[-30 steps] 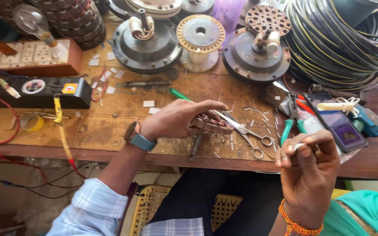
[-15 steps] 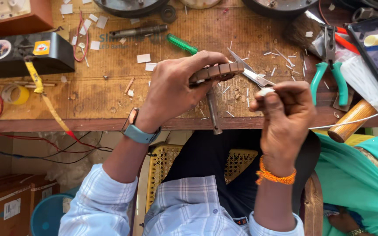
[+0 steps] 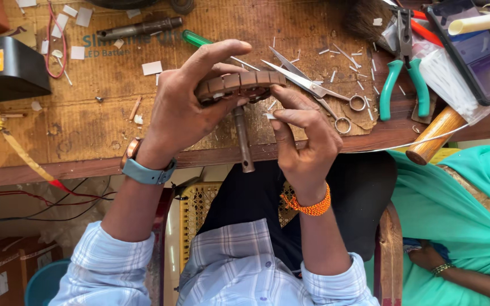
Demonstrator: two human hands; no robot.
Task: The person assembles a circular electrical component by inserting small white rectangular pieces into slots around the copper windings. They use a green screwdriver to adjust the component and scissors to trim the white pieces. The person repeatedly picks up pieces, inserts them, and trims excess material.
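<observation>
Two hands met over the near edge of the table (image 3: 86, 127), both working on one round copper-coloured motor core (image 3: 239, 85) with a steel shaft (image 3: 243, 139) sticking out toward the person. The left hand (image 3: 185, 105) was curled around the core's left side, thumb underneath and forefinger stretched along the top, so it was closed on the part. The right hand (image 3: 304, 139) pressed its fingertips against the core's right rim, fingers bent and pinched together; whether it held anything small between them could not be told. The core hung just above the table's near edge, with the shaft reaching past that edge. Just beyond the core lay a pair of scissors (image 3: 313, 88), blades open, and a green-handled screwdriver (image 3: 197, 38). Small white slips and bits of cut wire were scattered across the cardboard sheet around them. Toward the right edge sat teal-handled pliers (image 3: 404, 76), a wooden handle (image 3: 435, 136) jutting over the edge, and a dark phone (image 3: 483, 62). A black box (image 3: 7, 71) stood near the left edge, with a yellow strap (image 3: 12, 150) trailing off it. Another person in a teal garment (image 3: 466, 198) sat at the right.
</observation>
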